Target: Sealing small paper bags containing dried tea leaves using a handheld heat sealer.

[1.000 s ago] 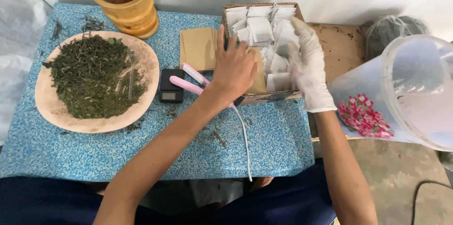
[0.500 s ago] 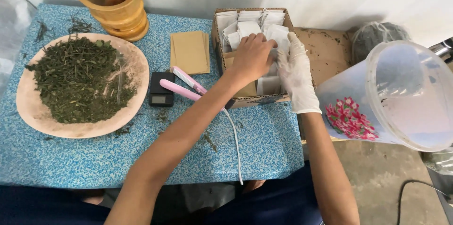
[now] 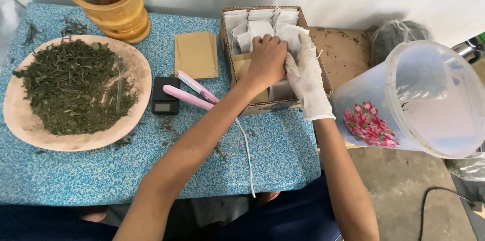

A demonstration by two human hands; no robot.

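We see both hands inside the cardboard box (image 3: 228, 49): bare left hand (image 3: 266, 61) curled onto the white sachets (image 3: 262, 26), gloved right hand (image 3: 306, 77) pressed beside it, fingers flat against them. Since before, both hands sit deeper in; grasp unclear.

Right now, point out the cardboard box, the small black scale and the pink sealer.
cardboard box (image 3: 313, 103), head view, front wall near its right corner.
small black scale (image 3: 164, 97), head view, middle of its top.
pink sealer (image 3: 188, 98), head view, lower pink arm.
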